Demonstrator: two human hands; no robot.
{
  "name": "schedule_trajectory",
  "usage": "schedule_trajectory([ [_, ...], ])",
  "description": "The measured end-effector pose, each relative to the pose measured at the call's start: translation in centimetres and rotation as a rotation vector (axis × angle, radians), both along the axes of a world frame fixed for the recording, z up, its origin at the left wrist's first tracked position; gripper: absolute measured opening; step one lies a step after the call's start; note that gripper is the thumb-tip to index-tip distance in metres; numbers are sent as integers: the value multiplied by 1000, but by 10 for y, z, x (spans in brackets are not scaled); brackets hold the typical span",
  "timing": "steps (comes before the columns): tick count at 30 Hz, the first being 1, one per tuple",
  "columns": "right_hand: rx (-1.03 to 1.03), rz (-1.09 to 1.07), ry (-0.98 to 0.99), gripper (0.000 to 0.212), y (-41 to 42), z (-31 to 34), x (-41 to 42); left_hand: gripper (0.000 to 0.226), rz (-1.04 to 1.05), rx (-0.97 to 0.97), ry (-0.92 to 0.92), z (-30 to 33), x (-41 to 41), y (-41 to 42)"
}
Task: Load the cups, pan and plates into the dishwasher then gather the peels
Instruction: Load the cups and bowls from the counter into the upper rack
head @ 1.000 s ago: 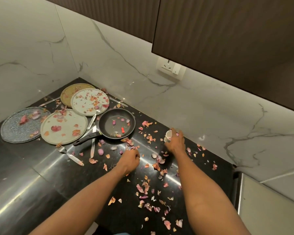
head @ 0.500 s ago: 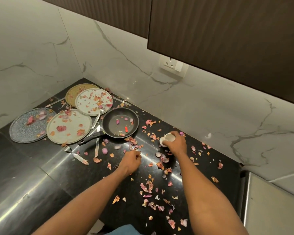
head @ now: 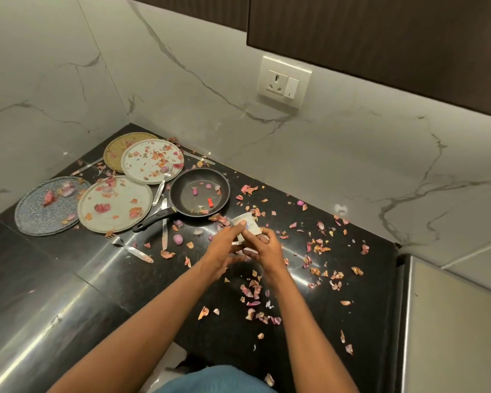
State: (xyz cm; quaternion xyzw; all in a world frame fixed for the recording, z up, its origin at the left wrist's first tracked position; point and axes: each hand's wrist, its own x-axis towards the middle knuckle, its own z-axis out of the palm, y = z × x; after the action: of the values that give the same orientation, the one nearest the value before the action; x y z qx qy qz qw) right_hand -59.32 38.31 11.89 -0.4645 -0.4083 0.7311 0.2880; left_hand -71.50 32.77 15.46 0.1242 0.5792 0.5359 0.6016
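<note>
A small white cup (head: 246,224) is held over the black counter (head: 68,259) between my two hands, just right of the black frying pan (head: 226,191). My right hand (head: 265,246) grips the cup from the right, and my left hand (head: 223,249) pinches its left rim with the thumb. Left of the pan lie a tan plate (head: 115,150), two white plates (head: 138,161) (head: 116,215) and a blue-grey plate (head: 34,215), all strewn with scraps. Pink and orange onion peels (head: 253,290) are scattered across the counter and lie in the pan.
Two forks (head: 132,248) (head: 162,184) and a knife (head: 164,222) lie among the plates. Marble walls close the corner behind, with a socket (head: 284,80) and dark cabinets (head: 380,38) overhead. A pale surface (head: 451,321) adjoins the counter's right end.
My right hand lifted the cup off the counter and brought it left and nearer. My left hand came up from the peels to meet it at the cup.
</note>
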Motion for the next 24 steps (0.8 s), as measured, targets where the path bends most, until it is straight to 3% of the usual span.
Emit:
schedule_trajectory([
  [6,291,197,-113,47,4,35,12,43,7,94,-111,14,-4,-22],
  [10,388,266,-217,58,1,46,10,41,-13,184,-149,22,-6,-30],
  [18,495,246,-308,63,-20,45,11,35,-132,162,99,36,-2,-40],
  [24,510,218,-356,64,-49,50,28,38,-138,104,85,34,12,-59],
])
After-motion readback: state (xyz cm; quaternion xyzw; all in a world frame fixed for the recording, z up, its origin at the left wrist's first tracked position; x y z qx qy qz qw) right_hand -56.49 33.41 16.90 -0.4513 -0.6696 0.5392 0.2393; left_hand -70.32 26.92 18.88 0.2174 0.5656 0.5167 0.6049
